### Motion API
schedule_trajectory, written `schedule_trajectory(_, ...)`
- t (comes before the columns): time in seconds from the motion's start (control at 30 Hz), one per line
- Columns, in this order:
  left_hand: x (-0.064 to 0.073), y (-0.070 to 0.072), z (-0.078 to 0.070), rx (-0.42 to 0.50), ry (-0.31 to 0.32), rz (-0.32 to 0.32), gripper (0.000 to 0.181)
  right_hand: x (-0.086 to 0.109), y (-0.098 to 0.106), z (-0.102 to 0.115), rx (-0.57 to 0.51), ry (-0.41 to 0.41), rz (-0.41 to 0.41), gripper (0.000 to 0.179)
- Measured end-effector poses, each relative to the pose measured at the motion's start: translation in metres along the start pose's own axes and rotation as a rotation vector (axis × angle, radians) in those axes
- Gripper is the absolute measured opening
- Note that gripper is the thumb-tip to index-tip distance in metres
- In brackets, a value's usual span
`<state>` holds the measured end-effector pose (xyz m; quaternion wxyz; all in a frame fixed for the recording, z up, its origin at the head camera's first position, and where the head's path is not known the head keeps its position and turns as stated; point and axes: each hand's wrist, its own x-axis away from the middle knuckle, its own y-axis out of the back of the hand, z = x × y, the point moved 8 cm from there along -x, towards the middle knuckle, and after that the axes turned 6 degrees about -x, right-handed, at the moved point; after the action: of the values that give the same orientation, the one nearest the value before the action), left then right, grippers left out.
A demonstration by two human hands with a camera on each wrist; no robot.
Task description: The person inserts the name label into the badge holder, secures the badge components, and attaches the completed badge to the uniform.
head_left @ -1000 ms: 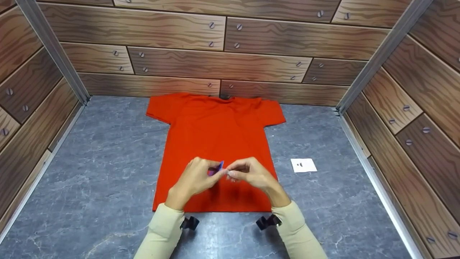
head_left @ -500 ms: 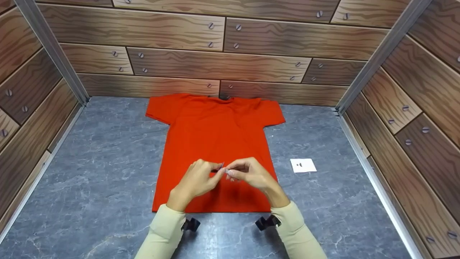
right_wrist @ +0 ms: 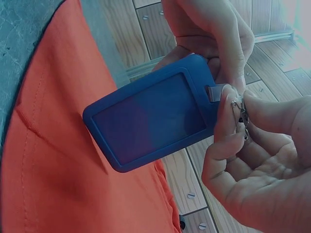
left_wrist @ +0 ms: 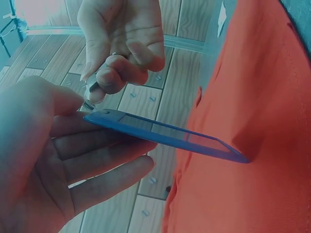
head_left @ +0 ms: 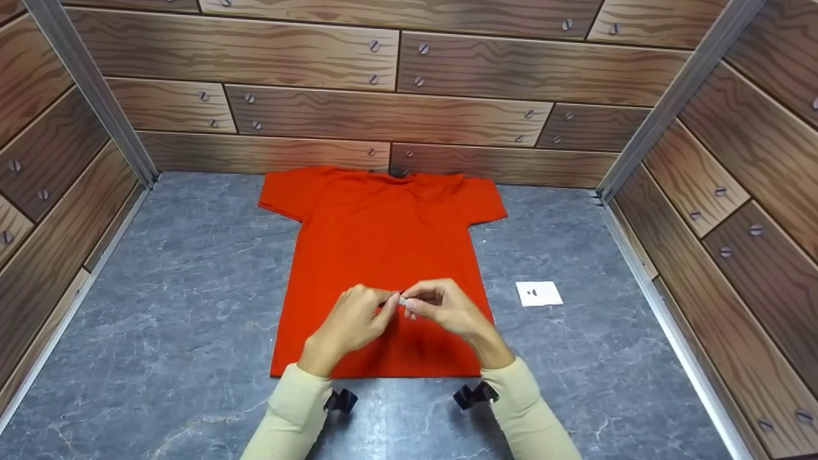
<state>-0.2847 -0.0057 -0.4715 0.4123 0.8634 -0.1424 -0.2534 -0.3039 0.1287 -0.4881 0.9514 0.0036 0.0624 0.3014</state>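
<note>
A blue badge holder [right_wrist: 150,114] with a clear window hangs from its slotted end, standing out over the red T-shirt [head_left: 390,243]. At that end my left hand [left_wrist: 53,160] pinches the holder's strap between thumb and index finger, its other fingers spread behind the holder. My right hand [right_wrist: 267,170] pinches the metal clip [right_wrist: 242,112] with its safety pin, close beside the left fingertips. A short clear strap [right_wrist: 219,92] links clip and holder. In the head view, the left hand [head_left: 351,319] and right hand [head_left: 450,310] meet above the shirt's lower half, the holder mostly hidden.
The T-shirt lies flat, its collar towards the wood-patterned back wall [head_left: 313,115]. Right of it, on the grey marbled table [head_left: 575,364], lies a small white square [head_left: 546,294] with dark marks. Wood-patterned side walls [head_left: 703,211] enclose the table.
The blue-purple holder has turned out of sight in the head view as my left fingers tilted it. More of the pale strap shows between the fingertips. My right hand has barely moved.
</note>
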Motion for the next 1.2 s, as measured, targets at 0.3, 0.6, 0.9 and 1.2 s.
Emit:
schedule_trajectory(0.3,0.000,0.003,-0.004,-0.049,-0.029,-0.051,0.036,0.000,0.000,0.003,0.011,0.048,-0.005,0.021)
schedule_trajectory(0.6,0.001,0.007,-0.010,-0.123,-0.069,-0.146,0.034,0.000,0.001,0.003,0.008,0.025,-0.040,0.021)
schedule_trajectory(0.9,0.001,0.009,-0.007,-0.061,-0.031,-0.142,0.024,-0.001,-0.001,0.002,0.016,0.026,-0.041,0.021)
schedule_trajectory(1.2,0.001,0.008,0.000,0.024,0.022,-0.084,0.026,-0.001,-0.001,0.000,0.026,0.026,-0.043,0.021)
